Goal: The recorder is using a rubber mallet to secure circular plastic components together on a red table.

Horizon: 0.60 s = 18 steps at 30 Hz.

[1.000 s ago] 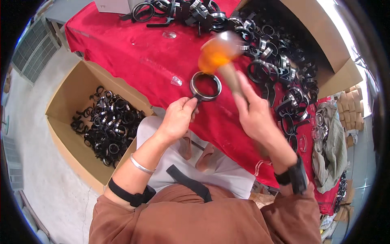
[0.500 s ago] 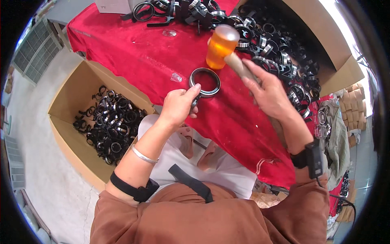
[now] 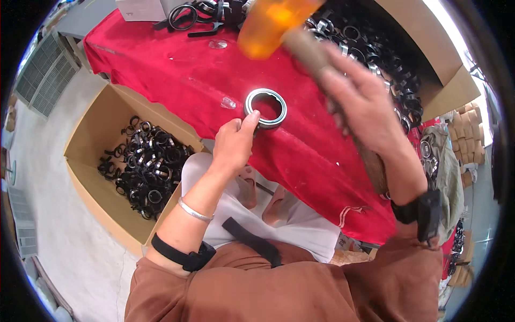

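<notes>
My left hand (image 3: 234, 140) is closed on a round black part with a silver ring set in it (image 3: 266, 108), thumb pressed on its near edge. The part rests on, or just above, the red cloth (image 3: 214, 80). In my right hand (image 3: 365, 104) is a mallet with a translucent orange head (image 3: 271, 27) and a wooden handle (image 3: 306, 51). Its head is raised beyond the ring, blurred by motion, and apart from it. My right fingers wrap round the handle, whose lower end runs down beside my forearm.
Black and silver ring parts (image 3: 185, 17) lie at the table's far edge, beside a white box (image 3: 144, 9). More fill a large carton (image 3: 456, 91) at the right. A floor carton (image 3: 88, 126) on the left holds a heap of similar rings (image 3: 153, 166). Plastic scraps (image 3: 228, 102) lie on the cloth.
My right hand has lifted the mallet up and away from the ring. The ring has shifted slightly left and tilts more face-up, still in my left hand.
</notes>
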Each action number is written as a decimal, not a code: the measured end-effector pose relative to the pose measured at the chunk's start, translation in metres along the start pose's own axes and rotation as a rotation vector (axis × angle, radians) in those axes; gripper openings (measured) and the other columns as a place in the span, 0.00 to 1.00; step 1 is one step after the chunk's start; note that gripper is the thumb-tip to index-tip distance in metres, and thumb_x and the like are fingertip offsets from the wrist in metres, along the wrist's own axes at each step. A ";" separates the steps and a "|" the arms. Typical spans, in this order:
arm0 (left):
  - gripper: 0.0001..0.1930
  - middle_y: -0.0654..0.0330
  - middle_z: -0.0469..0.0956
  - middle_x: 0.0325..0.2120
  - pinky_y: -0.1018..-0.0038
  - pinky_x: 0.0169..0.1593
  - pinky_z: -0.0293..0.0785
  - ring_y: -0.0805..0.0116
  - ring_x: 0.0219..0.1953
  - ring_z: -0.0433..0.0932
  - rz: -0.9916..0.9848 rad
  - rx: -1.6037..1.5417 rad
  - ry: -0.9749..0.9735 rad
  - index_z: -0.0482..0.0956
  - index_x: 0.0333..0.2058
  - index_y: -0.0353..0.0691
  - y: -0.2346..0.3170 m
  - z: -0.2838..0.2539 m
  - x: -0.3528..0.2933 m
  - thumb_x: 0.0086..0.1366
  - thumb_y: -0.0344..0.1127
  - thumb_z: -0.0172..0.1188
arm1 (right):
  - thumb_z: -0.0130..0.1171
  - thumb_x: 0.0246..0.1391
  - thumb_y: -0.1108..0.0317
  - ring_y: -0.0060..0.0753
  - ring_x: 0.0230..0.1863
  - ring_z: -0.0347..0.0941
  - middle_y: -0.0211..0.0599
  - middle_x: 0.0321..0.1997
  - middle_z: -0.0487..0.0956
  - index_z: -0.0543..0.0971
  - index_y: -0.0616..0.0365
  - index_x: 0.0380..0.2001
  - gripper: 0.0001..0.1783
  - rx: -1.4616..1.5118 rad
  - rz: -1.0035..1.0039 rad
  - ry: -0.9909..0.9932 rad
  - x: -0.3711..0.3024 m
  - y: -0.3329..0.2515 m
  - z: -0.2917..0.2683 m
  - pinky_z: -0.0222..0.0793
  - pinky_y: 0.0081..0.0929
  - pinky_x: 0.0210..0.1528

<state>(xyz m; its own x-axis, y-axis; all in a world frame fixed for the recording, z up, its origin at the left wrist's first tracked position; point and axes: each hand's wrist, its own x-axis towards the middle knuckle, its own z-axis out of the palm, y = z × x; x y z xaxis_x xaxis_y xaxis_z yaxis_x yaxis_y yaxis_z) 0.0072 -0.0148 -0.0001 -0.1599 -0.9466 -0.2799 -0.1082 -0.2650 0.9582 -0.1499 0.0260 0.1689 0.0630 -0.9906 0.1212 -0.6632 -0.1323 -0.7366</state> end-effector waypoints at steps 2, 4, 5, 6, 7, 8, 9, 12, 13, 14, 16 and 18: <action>0.29 0.49 0.72 0.17 0.63 0.29 0.67 0.55 0.22 0.73 0.119 0.155 0.078 0.69 0.18 0.33 -0.007 0.000 0.001 0.61 0.57 0.47 | 0.45 0.58 0.64 0.13 0.15 0.62 0.27 0.20 0.69 0.63 0.51 0.59 0.24 0.107 -0.015 0.199 -0.012 -0.008 -0.005 0.61 0.12 0.16; 0.30 0.44 0.73 0.19 0.58 0.32 0.67 0.47 0.26 0.74 0.254 0.307 0.140 0.70 0.19 0.32 -0.007 0.004 0.000 0.62 0.58 0.44 | 0.45 0.59 0.64 0.14 0.14 0.62 0.27 0.20 0.69 0.62 0.50 0.60 0.25 -0.086 -0.082 0.186 -0.031 0.061 0.019 0.61 0.13 0.16; 0.30 0.42 0.73 0.21 0.56 0.35 0.66 0.43 0.30 0.72 0.281 0.306 0.139 0.71 0.20 0.32 -0.004 0.007 -0.003 0.63 0.58 0.42 | 0.44 0.59 0.63 0.15 0.14 0.62 0.28 0.19 0.70 0.61 0.49 0.60 0.25 -0.289 -0.142 0.172 -0.039 0.081 0.024 0.62 0.14 0.16; 0.30 0.40 0.73 0.24 0.53 0.37 0.65 0.38 0.34 0.71 0.298 0.310 0.144 0.72 0.21 0.32 -0.005 0.009 -0.004 0.64 0.58 0.41 | 0.44 0.59 0.63 0.15 0.14 0.62 0.28 0.19 0.70 0.61 0.49 0.60 0.25 -0.291 -0.134 0.177 -0.042 0.077 0.023 0.62 0.14 0.16; 0.30 0.40 0.73 0.24 0.53 0.37 0.65 0.38 0.34 0.71 0.299 0.319 0.155 0.72 0.21 0.32 -0.006 0.010 0.002 0.64 0.58 0.41 | 0.46 0.59 0.63 0.16 0.15 0.64 0.27 0.19 0.70 0.62 0.51 0.60 0.25 -0.001 0.154 0.139 -0.037 0.073 0.022 0.62 0.15 0.17; 0.30 0.40 0.73 0.23 0.54 0.37 0.65 0.39 0.33 0.71 0.322 0.324 0.158 0.72 0.21 0.32 -0.008 0.008 0.002 0.64 0.58 0.41 | 0.47 0.59 0.63 0.17 0.16 0.65 0.27 0.20 0.70 0.62 0.52 0.60 0.25 0.291 0.455 0.096 -0.040 0.065 0.021 0.62 0.16 0.17; 0.30 0.40 0.73 0.23 0.54 0.36 0.65 0.39 0.33 0.71 0.345 0.329 0.160 0.72 0.21 0.33 -0.010 0.007 0.001 0.64 0.57 0.41 | 0.47 0.59 0.63 0.16 0.16 0.64 0.26 0.20 0.69 0.60 0.53 0.61 0.26 0.213 0.422 0.066 -0.038 0.061 0.016 0.62 0.15 0.17; 0.29 0.40 0.73 0.23 0.54 0.36 0.65 0.38 0.32 0.71 0.360 0.299 0.176 0.71 0.21 0.32 -0.012 0.006 0.000 0.64 0.56 0.42 | 0.46 0.60 0.63 0.13 0.16 0.61 0.24 0.20 0.68 0.59 0.52 0.61 0.26 0.297 0.234 0.243 -0.044 0.041 0.010 0.61 0.13 0.17; 0.29 0.40 0.73 0.23 0.54 0.36 0.65 0.38 0.32 0.71 0.351 0.302 0.176 0.71 0.21 0.32 -0.012 0.005 -0.002 0.64 0.56 0.42 | 0.45 0.60 0.63 0.13 0.16 0.61 0.24 0.20 0.68 0.59 0.52 0.61 0.26 0.345 0.138 0.343 -0.051 0.033 0.010 0.61 0.12 0.17; 0.29 0.40 0.73 0.23 0.54 0.35 0.65 0.38 0.32 0.71 0.365 0.324 0.185 0.71 0.21 0.32 -0.011 0.004 -0.002 0.64 0.56 0.42 | 0.46 0.60 0.65 0.13 0.17 0.62 0.24 0.20 0.68 0.59 0.52 0.61 0.26 0.365 0.143 0.382 -0.058 0.030 0.016 0.61 0.12 0.18; 0.28 0.40 0.72 0.23 0.54 0.35 0.65 0.38 0.32 0.71 0.385 0.341 0.179 0.71 0.21 0.32 -0.010 0.006 -0.002 0.65 0.55 0.43 | 0.47 0.58 0.69 0.13 0.19 0.63 0.23 0.21 0.69 0.58 0.53 0.62 0.28 0.358 0.121 0.410 -0.080 0.047 0.042 0.62 0.12 0.19; 0.28 0.40 0.72 0.22 0.55 0.34 0.65 0.38 0.31 0.71 0.389 0.276 0.135 0.70 0.21 0.31 -0.010 0.011 0.000 0.64 0.54 0.43 | 0.47 0.58 0.70 0.12 0.19 0.62 0.23 0.22 0.69 0.57 0.52 0.62 0.28 0.339 0.322 0.253 -0.098 0.069 0.060 0.62 0.13 0.21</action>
<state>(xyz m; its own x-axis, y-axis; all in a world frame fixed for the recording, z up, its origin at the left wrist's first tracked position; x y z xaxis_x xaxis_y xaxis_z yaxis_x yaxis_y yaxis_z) -0.0026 -0.0106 -0.0101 -0.1137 -0.9859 0.1226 -0.3241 0.1535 0.9335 -0.1574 0.1117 0.0666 -0.3139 -0.9492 -0.0204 -0.3382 0.1318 -0.9318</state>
